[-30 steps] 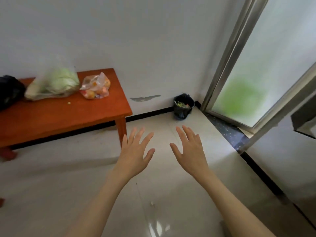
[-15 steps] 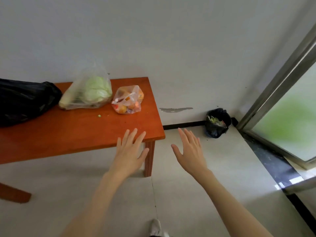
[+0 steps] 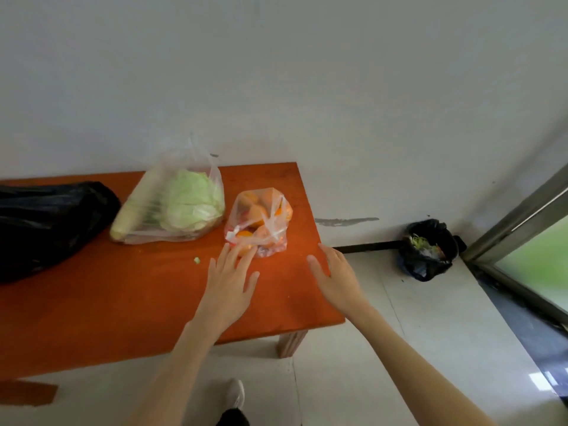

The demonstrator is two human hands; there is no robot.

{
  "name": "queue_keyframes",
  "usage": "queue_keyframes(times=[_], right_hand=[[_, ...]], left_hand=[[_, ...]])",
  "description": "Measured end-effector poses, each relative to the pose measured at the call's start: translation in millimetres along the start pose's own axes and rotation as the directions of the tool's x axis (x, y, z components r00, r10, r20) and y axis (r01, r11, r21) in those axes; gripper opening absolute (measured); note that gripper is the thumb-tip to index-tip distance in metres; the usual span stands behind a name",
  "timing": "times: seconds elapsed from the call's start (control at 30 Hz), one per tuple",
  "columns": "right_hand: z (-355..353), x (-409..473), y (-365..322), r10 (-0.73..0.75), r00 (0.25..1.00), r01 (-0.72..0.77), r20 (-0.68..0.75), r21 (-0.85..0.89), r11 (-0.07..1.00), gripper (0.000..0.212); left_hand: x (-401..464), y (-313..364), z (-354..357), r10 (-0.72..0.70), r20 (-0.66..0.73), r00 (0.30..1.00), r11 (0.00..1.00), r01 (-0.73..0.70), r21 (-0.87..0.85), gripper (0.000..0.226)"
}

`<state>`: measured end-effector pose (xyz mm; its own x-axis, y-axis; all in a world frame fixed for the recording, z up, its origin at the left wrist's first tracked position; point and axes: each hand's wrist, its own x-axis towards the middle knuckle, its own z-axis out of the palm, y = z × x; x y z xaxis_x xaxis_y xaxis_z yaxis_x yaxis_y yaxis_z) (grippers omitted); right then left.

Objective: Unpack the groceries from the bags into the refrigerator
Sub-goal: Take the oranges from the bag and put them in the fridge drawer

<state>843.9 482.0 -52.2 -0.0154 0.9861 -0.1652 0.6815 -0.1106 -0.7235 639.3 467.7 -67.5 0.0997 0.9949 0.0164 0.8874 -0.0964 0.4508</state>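
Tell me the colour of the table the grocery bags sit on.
Orange-red, a glossy wooden table, seen best in the head view.

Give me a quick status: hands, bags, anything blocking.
Both hands open, empty. Left hand fingers at the fruit bag; right hand beside it. Cabbage bag and black bag untouched. Nothing blocking.

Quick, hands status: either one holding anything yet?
Left hand: open, fingertips at the fruit bag, gripping nothing.
Right hand: open, empty.

Clear thin plastic fruit bag on smooth orange-lacquered wooden table
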Motion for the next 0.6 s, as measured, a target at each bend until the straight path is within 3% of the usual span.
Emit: queue_keyframes(times=[0.07,0.17,0.33,0.47,0.6], right_hand=[[10,31,-17,0.137,0.991,-0.136,0.004,0.180,0.974,0.055],[22,73,-45,0.360,0.927,-0.363,0.103,0.488,0.794,0.047],[49,119,-58,0.526,0.831,-0.548,0.180,0.420,0.723,0.056],[61,140,-43,0.625,0.760,-0.631,0.179,0.431,0.645,0.040],[60,146,-32,0.697,0.678,-0.664,0.234,0.600,0.446,0.026]], left_hand=[[32,-22,-2,0.040,0.002,0.999,0.999,-0.040,-0.014,0.046],[83,-54,-7,0.138,0.035,0.990,0.990,-0.138,0.000,0.045],[150,-80,-5,0.266,0.133,0.955,0.960,-0.275,0.054,0.045],[180,-80,11,0.361,0.261,0.895,0.920,-0.388,0.057,0.048],[201,-74,25,0.440,0.316,0.841,0.872,-0.484,0.074,0.047]])
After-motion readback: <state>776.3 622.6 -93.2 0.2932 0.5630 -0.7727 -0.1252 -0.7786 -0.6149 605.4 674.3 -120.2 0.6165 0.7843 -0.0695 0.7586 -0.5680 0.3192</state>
